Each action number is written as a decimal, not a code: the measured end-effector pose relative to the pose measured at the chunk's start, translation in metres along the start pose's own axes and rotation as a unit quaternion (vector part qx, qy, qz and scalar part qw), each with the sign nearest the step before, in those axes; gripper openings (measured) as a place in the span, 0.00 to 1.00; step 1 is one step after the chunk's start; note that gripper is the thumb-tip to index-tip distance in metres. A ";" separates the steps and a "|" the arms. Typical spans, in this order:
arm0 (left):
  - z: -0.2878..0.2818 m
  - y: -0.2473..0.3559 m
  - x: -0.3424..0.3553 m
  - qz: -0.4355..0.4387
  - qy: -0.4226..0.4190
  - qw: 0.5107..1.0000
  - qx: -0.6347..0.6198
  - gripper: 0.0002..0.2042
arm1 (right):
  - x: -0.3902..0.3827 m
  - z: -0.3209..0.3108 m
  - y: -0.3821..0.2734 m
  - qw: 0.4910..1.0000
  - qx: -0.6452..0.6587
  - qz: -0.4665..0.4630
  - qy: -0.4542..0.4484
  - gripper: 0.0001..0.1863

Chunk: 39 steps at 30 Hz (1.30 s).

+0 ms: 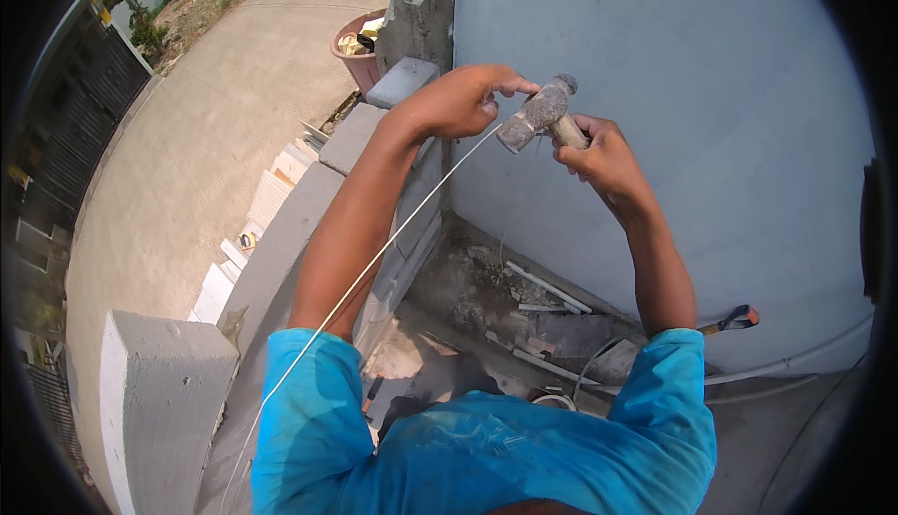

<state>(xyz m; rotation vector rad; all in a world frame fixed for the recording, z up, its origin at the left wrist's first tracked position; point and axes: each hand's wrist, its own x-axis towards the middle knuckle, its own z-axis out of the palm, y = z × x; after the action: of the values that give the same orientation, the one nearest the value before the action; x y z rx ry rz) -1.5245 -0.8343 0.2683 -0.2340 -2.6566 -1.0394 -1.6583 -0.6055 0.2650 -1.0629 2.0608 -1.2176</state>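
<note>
My right hand (599,155) grips the wooden handle of a hammer (531,117), whose worn metal head is raised in front of the pale blue-grey wall (655,47). My left hand (468,101) is beside the hammer head, its fingers bent and its fingertips close to the head; what they hold, if anything, is hidden. A thin pale string (382,251) runs diagonally from near the hammer down across my left forearm and sleeve.
Grey blocks (358,141) form a low wall at left, a loose-looking block (164,393) nearer me. Beyond are white boards (215,286), a pink bucket (358,64) and a paved drive (173,169). Below lie pipes (547,286), rubble and a tool with an orange handle (739,319).
</note>
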 end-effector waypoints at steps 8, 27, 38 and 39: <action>0.021 -0.005 0.028 -0.105 -0.012 0.988 -0.115 0.16 | 0.004 -0.006 0.013 0.993 0.107 0.023 -0.038 0.12; -0.029 -0.048 0.053 -0.150 0.202 0.960 -0.125 0.16 | -0.032 -0.030 0.035 0.939 0.184 -0.065 0.285 0.23; -0.093 -0.093 0.107 0.053 0.493 0.829 -0.256 0.17 | -0.137 0.021 0.140 0.910 0.322 0.015 0.261 0.17; -0.094 -0.093 0.105 0.055 0.494 0.844 -0.201 0.20 | -0.146 0.024 0.152 0.913 0.311 0.030 0.261 0.17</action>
<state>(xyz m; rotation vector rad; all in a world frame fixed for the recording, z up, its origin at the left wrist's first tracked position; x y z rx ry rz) -1.6285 -0.9611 0.3082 0.0731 -1.4766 -1.2189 -1.6143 -0.4523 0.1256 -0.3903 1.7970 -2.1042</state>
